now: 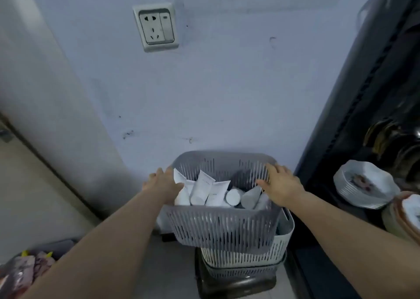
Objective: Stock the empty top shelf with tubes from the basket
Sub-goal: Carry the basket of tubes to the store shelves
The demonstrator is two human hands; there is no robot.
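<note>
A grey slotted basket [221,227] sits low in the middle, on top of a stack and against the wall. Inside it lie several white tubes [201,190], some leaning upright, plus a round white cap end [233,196]. My left hand [162,185] grips the basket's left rim, thumb inside and fingers outside. My right hand [280,185] holds the right rim the same way, thumb over the inner wall. The top shelf itself is out of view.
Under the grey basket are a white slotted basket [252,255] and another grey one on a dark stool [234,285]. A dark rack [372,98] on the right holds ribbed white bowls [363,186]. A wall socket [156,27] is above; packets [25,269] lie bottom left.
</note>
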